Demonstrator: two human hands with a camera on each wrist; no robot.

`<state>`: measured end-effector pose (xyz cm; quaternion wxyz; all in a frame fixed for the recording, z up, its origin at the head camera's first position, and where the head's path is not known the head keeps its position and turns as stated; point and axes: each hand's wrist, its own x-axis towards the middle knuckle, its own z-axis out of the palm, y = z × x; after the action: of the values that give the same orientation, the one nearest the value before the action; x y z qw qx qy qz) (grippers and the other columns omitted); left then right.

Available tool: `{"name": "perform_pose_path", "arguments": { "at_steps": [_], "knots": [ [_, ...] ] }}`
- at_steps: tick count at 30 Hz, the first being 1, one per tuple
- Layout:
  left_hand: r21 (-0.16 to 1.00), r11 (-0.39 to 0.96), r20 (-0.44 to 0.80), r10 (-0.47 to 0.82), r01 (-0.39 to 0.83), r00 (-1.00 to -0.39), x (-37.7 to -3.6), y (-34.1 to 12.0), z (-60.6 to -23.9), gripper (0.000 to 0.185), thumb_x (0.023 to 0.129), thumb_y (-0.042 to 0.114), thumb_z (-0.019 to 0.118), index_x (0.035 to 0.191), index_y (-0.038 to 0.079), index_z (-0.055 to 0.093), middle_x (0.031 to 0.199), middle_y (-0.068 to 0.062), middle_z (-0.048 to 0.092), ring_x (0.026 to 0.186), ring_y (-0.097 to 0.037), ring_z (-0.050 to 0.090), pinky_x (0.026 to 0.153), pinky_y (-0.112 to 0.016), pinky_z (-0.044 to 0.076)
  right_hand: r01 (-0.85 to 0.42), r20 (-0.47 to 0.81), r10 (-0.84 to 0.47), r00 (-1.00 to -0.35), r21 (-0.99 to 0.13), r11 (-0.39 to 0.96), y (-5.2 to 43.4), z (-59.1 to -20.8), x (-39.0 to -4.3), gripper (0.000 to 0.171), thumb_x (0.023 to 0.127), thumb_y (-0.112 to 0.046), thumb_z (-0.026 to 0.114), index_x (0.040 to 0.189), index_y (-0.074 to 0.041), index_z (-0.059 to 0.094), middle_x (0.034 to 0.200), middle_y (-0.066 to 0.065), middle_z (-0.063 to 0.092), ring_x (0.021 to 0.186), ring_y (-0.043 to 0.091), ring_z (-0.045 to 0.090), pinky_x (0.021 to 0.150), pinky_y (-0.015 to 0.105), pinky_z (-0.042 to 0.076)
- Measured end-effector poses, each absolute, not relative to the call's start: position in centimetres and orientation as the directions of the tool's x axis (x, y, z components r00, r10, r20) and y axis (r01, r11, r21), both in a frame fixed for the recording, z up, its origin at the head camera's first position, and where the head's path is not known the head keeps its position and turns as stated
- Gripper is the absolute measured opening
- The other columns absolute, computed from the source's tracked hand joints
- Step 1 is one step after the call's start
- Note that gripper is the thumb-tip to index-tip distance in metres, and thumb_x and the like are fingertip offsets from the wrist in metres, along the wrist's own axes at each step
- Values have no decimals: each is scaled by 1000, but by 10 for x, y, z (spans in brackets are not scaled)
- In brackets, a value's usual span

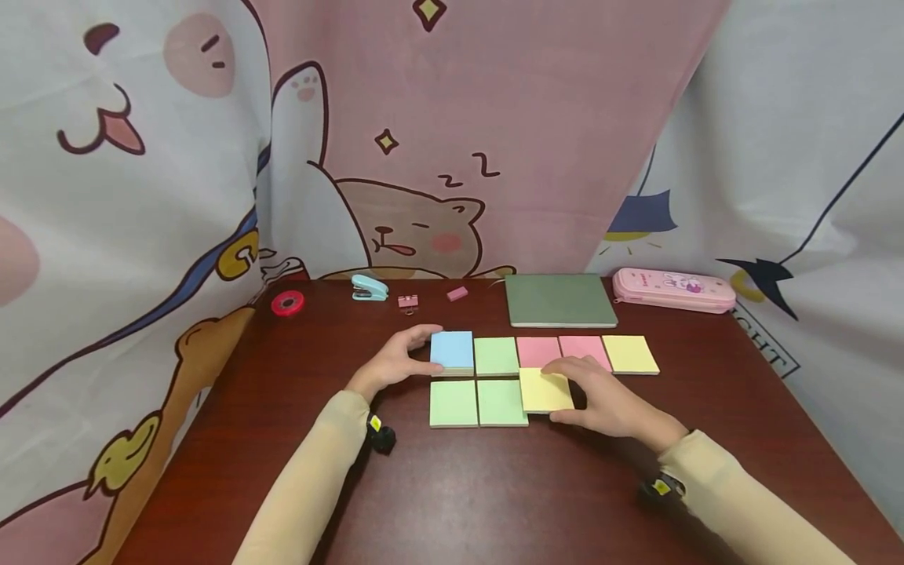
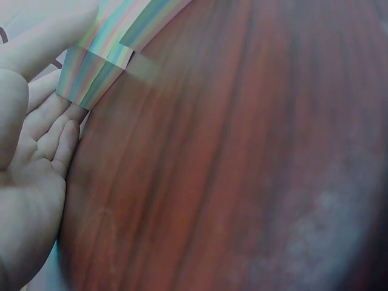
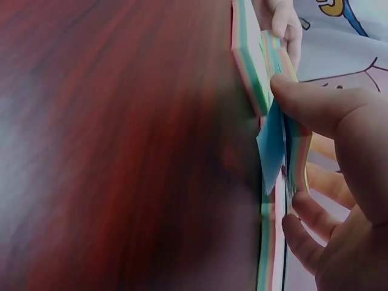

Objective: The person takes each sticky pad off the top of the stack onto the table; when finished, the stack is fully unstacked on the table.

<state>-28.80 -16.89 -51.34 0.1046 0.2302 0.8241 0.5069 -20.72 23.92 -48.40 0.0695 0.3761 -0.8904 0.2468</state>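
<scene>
Right hand [image 1: 607,404]: lower centre-right of the frame, fingers curled on the edges of the square yellow sticky-note pad [image 1: 545,391], holding it.
Yellow pad: it overlaps the lower green pad [image 1: 501,402].
Left hand [image 1: 395,362]: fingers curled round the square blue sticky-note pad [image 1: 452,351], at the left end of the upper row.
Far edge: dark green notebook [image 1: 559,300], pink pencil case [image 1: 672,289].

near table [image 1: 494,494] bare — open approach | far edge: notebook [image 1: 560,300], pencil case [image 1: 673,289], stapler [image 1: 369,288] — blocked
</scene>
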Motion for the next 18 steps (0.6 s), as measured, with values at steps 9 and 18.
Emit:
{"name": "perform_pose_path", "arguments": {
  "at_steps": [9,18],
  "knots": [
    [888,377,53,486,264,-872,-287,-170,-512,78,87,22,89,155,9,51,156,-4,53,148,-30,45,124,-50,33,-717,302,-653,-694,-373,589,255,-492,-200,67,76,-27,96,131,-4,66,130,2,69,120,23,61,101,39,39],
    [892,370,51,485,258,-873,-286,-169,-511,79,86,21,90,154,10,52,155,-3,53,148,-31,45,124,-50,33,-689,254,-645,-721,-367,625,251,-495,-198,65,80,-30,93,134,-6,65,134,2,66,127,27,59,107,50,44]
  ]
}}
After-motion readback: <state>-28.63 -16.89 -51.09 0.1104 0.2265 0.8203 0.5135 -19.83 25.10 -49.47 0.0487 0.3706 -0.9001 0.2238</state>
